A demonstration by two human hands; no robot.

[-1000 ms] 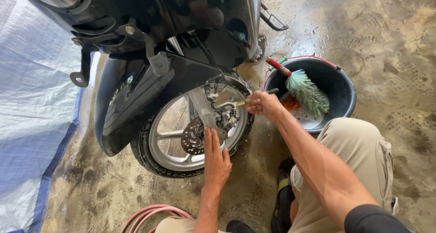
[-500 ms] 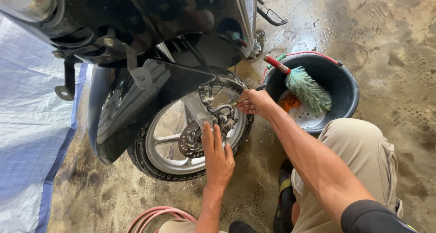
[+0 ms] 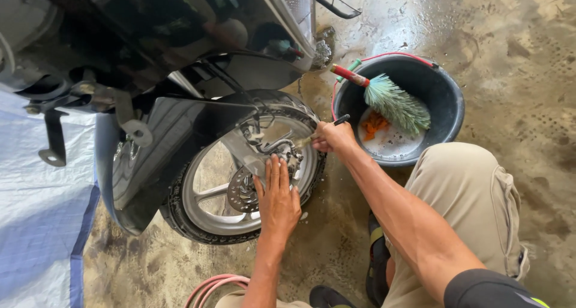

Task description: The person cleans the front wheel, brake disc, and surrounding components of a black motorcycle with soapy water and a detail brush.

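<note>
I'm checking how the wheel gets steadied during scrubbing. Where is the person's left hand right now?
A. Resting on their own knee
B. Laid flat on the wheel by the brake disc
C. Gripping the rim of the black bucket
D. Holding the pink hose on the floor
B: the left hand lies open, its fingers spread against the wheel beside the brake disc, while the right hand holds a small brush.

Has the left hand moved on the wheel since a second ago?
Yes. The left hand has slid up the wheel, from the lower rim to beside the brake disc.
</note>
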